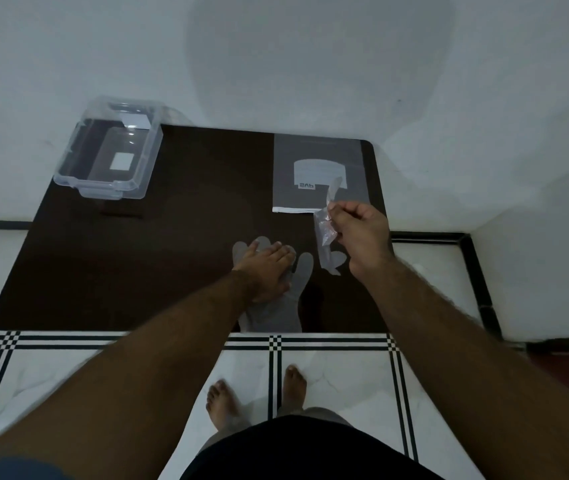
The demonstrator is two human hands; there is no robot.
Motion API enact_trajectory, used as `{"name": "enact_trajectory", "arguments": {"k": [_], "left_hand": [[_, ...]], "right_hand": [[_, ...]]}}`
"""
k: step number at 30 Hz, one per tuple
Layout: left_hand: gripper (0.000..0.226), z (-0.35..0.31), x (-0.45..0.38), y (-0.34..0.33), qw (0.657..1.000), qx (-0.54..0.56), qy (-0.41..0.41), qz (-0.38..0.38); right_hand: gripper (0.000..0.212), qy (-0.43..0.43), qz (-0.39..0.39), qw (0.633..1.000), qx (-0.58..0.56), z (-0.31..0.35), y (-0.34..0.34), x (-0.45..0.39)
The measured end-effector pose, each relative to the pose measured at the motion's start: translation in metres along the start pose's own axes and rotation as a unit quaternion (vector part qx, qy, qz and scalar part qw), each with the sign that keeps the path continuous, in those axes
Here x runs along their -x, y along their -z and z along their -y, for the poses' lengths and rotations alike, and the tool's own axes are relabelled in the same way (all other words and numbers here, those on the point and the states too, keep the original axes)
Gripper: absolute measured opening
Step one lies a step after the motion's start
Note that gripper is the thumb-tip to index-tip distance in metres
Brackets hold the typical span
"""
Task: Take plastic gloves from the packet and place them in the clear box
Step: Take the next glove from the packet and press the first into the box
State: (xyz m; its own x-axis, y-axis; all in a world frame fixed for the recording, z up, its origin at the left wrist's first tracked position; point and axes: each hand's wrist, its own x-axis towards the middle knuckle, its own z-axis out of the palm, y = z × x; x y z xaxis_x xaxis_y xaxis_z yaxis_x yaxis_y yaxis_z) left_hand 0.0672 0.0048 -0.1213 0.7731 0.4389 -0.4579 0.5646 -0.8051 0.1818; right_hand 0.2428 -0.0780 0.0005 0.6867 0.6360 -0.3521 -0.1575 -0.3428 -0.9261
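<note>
A grey glove packet (321,173) lies flat at the back right of the dark table (120,258). My right hand (362,233) pinches a crumpled clear plastic glove (326,237) that hangs down just in front of the packet. Near the table's front edge a second plastic glove (276,310) lies flat, and my left hand (265,268) rests palm down on it with fingers spread. The clear box (109,150) stands open at the back left corner, with a white label showing through its bottom.
The table stands against a white wall. Tiled floor with black lines runs in front, where my bare feet (255,400) stand close to the table's edge.
</note>
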Motion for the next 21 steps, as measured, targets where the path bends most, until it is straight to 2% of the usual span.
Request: {"name": "enact_trajectory", "arguments": {"k": [3,8,13,15,17,19,21], "left_hand": [[0.091,-0.002,-0.017,0.000,0.999,-0.016,0.008,0.035],[0.097,0.005,-0.039,0.008,0.998,-0.028,0.028,0.049],[0.096,0.013,-0.045,0.017,0.999,-0.020,0.027,0.028],[0.086,0.014,-0.037,0.017,0.999,0.012,0.035,-0.003],[0.076,0.012,-0.027,0.019,0.993,0.090,0.059,-0.057],[0.072,0.010,-0.016,0.028,0.964,0.203,0.093,-0.143],[0.074,0.012,-0.007,0.047,0.915,0.305,0.120,-0.237]], "right_hand": [[0.013,0.000,-0.006,1.000,0.020,-0.004,0.001,-0.006],[0.015,0.001,0.000,1.000,0.012,-0.010,0.004,-0.013],[0.013,0.016,0.014,1.000,0.020,-0.012,0.006,-0.018],[0.014,0.023,0.027,0.999,0.029,-0.009,0.007,-0.020],[0.014,0.031,0.048,0.997,0.049,-0.003,0.007,-0.022],[0.013,0.041,0.087,0.993,0.074,0.007,0.006,-0.022],[0.012,0.063,0.129,0.984,0.108,0.024,0.002,-0.021]]}}
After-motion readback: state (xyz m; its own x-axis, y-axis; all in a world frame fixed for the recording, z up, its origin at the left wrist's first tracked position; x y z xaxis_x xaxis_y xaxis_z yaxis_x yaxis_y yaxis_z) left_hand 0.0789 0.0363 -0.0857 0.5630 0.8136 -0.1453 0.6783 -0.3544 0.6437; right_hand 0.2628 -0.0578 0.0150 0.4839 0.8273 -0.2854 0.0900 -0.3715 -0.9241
